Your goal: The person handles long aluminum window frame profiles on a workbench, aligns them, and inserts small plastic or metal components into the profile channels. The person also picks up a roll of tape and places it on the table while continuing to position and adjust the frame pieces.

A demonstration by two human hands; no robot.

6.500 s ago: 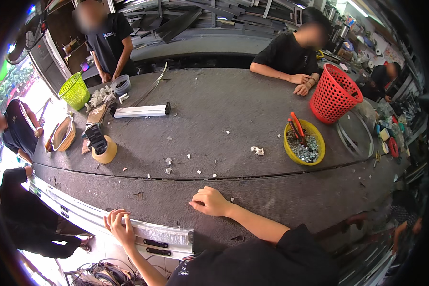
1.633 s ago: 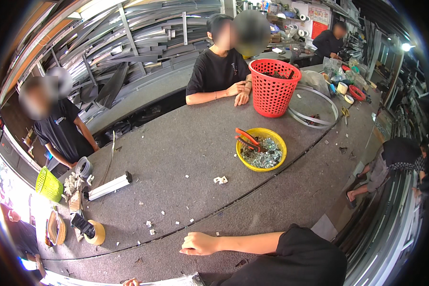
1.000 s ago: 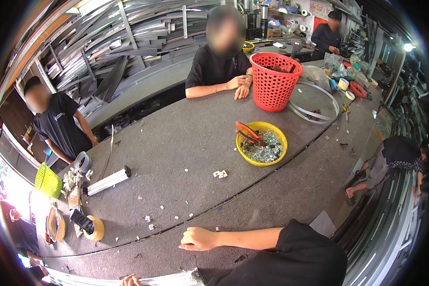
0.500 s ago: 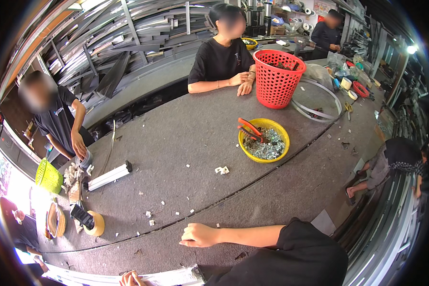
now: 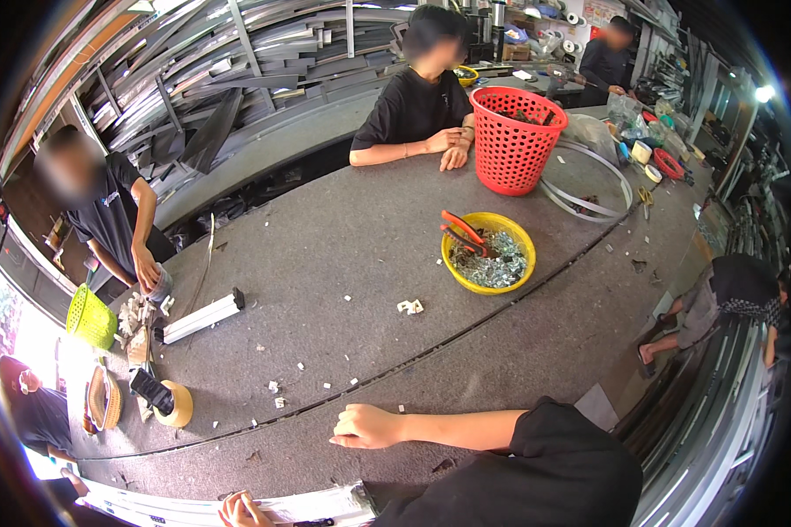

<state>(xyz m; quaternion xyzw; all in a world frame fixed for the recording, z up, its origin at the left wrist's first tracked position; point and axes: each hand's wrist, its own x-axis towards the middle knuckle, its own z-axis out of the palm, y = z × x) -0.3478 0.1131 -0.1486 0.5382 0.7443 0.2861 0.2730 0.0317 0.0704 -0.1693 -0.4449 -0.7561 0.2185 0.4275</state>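
Observation:
My right hand [image 5: 366, 426] rests on the grey-carpeted worktable [image 5: 369, 237], its fingers curled in and nothing showing in them. Small white plastic pieces [image 5: 279, 402] lie beyond it. At the lower edge my left hand [image 5: 244, 509] is partly cut off. Its fingers bend together over a long white profile [image 5: 325, 504] with a shiny wrapped end. A dark slim object [image 5: 315, 523] lies by that profile, too cut off to name.
A yellow basket [image 5: 520, 274] holds metal bits and orange-handled pliers [image 5: 466, 234]. Behind stands a red perforated basket [image 5: 516, 158]. At left are a phone [image 5: 152, 391], a tape roll [image 5: 178, 406], a short profile [image 5: 204, 318] and a co-worker [image 5: 119, 211]. Another co-worker [image 5: 417, 110] leans on the far edge.
The view has shifted slightly. My left hand shows a little more at the lower edge, and the dark slim object has come into view. My right hand stays in place on the table.

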